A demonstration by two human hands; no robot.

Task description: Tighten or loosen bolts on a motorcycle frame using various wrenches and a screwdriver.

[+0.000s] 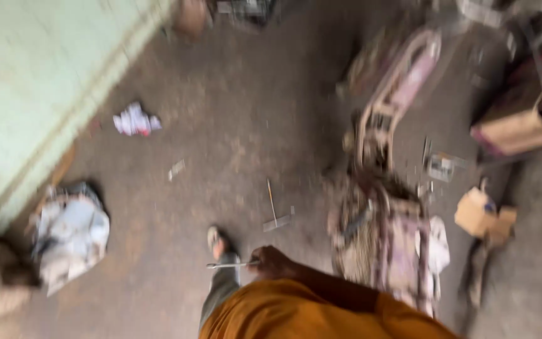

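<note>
The view is blurred by motion. My right hand reaches out from an orange sleeve and is closed around a thin metal rod-like tool that points left. It hovers above my foot in a sandal on the dirty concrete floor. Just right of the hand lies a rusty, pinkish stripped machine frame. My left hand is out of sight.
A pale green wall runs along the left. On the floor lie a thin T-shaped tool, crumpled paper, a grey-white bundle, a small cardboard box and a larger box.
</note>
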